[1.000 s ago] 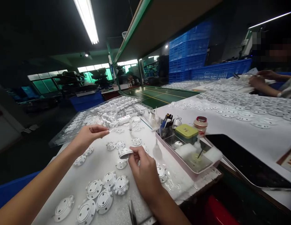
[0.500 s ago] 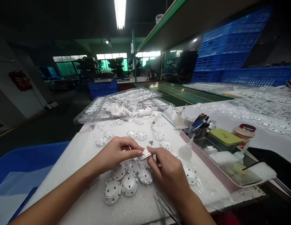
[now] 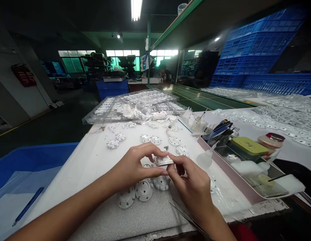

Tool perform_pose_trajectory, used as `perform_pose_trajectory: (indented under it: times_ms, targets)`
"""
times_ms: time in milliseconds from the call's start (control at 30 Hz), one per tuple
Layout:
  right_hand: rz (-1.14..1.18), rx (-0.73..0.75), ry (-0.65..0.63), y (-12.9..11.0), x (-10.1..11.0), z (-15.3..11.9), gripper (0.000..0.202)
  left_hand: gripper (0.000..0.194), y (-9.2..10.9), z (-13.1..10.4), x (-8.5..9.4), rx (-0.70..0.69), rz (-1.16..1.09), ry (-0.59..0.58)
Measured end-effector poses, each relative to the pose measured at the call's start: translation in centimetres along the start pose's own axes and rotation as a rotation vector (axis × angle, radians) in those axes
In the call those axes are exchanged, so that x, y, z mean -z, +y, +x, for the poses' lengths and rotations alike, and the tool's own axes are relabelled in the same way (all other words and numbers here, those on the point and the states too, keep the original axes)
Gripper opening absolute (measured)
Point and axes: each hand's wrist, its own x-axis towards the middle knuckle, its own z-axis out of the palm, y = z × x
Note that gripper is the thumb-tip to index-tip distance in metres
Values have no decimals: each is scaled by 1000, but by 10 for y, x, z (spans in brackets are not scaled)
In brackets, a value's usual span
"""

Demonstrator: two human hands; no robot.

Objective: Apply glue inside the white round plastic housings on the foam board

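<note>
A small white disc (image 3: 163, 161) is held up over the work surface, tilted so that its side shows. My left hand (image 3: 139, 160) pinches it from the left, fingers at its top and thumb below. On its right edge my right hand (image 3: 189, 174) closes its fingertips. Under and in front of the hands lie several white discs with dark dots, such as one wide disc (image 3: 144, 189). More round discs (image 3: 112, 143) sit farther back. Behind the hands is a little pile of tiny dark pieces (image 3: 166, 148). Metal tweezers (image 3: 184, 214) lie beside my right wrist.
A pink-edged tray (image 3: 230, 177) with tools, cotton and a green-lidded box (image 3: 248, 146) stands at right. Bagged white parts (image 3: 135, 103) lie at the back. A blue bin (image 3: 57, 149) is at left; blue crates (image 3: 255, 50) are stacked at back right.
Both hands have turned the disc, so its dotted face no longer shows and its side does. My left hand's fingers and thumb are spread wider around it. The view has shifted slightly.
</note>
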Motion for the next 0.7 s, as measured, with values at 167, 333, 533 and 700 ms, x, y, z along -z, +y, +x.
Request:
perform_pose_trajectory:
  times_ms: [167,333,533,700]
  targets:
    - [114,-43,-96,0,4,0,19,19,-1,-5,-9,-63,111,117]
    - [-115,-138,158,-5,21,-5,26,21,1,-7,-4,-33,131,182]
    - [-517,-614,127,37,43,-17,50,12,3,-8,-4,142,-144,222]
    - [-427,-658,-15,61,46,-13,32,24,2,-5,-9,390,-526,244]
